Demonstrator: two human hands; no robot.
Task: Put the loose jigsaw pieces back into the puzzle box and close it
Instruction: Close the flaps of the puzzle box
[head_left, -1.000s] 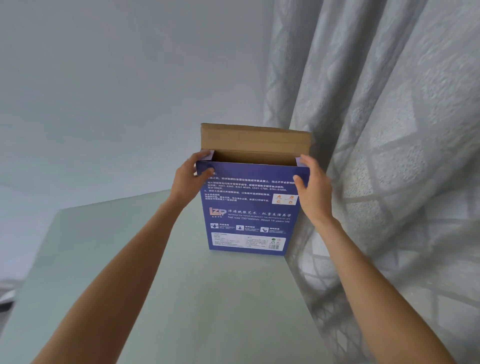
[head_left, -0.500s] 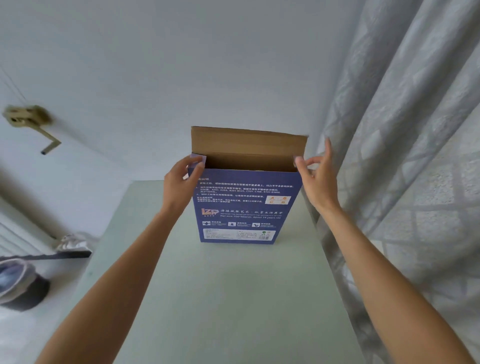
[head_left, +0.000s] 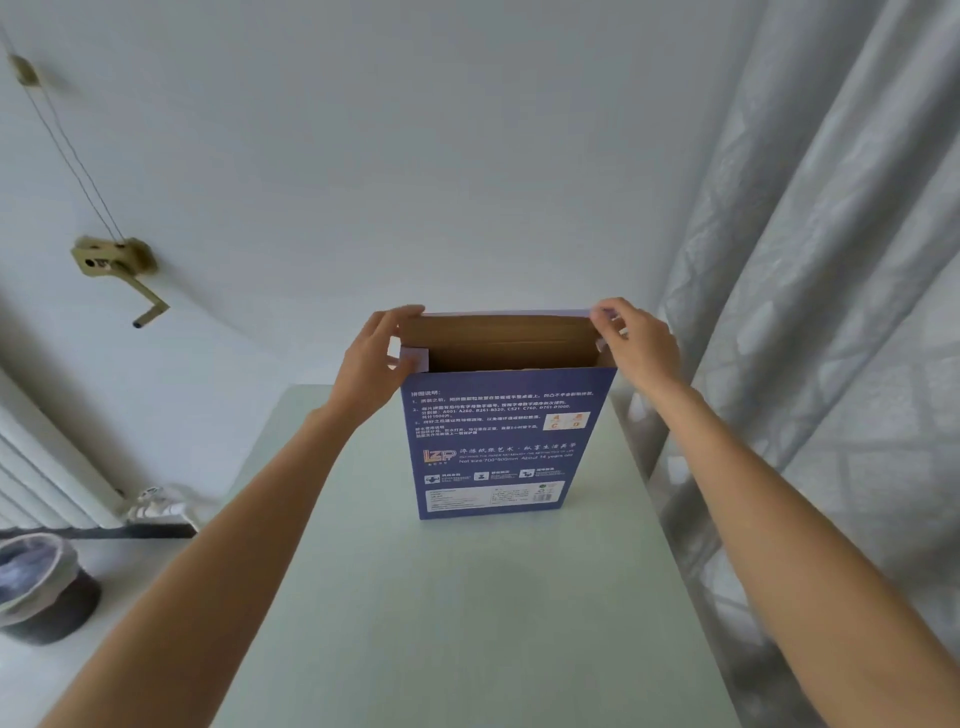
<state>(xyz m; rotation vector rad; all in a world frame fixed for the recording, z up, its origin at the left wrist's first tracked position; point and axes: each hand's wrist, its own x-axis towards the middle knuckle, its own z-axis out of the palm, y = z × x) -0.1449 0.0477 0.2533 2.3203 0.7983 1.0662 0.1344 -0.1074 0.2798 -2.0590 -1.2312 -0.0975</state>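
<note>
Now that both hands have moved up, left hand (head_left: 370, 358) and right hand (head_left: 638, 340) fingers pinch the top flap (head_left: 498, 332) of the puzzle box (head_left: 501, 441), folding it closed; pieces unseen.

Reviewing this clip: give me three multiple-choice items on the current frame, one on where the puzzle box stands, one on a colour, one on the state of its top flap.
1. Where does the puzzle box stand?
A. Upright on the pale table, next to the curtain
B. Flat on the floor
C. Inside the waste bin

2. What colour is the box's printed face?
A. Red
B. Dark blue
C. Green

3. What is the state of the top flap?
A. Tucked fully shut
C. Torn off
B. Not yet closed, with brown cardboard showing inside

Answers:
1 A: its base sits on the table by the curtain on the right.
2 B: the panel with white text is dark blue.
3 B: the left hand and right hand pinch the flap's top corners and the opening still gapes.
</note>
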